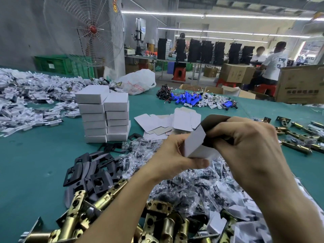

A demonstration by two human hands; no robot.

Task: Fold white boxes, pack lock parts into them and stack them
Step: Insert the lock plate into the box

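Only the person's two hands and forearms show. The left hand point(177, 153) and the right hand point(245, 142) are bare. The left forearm point(126, 204) is uncovered from the wrist down to the near edge, and the right forearm point(287, 204) at the near right is the same (bare as far as the picture reaches). The left thumbnail point(204, 163) is short and plain. Faint ridges of tendon and rounded knuckles mark the broad back of the right hand.

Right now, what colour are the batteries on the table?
The batteries are blue; head view.
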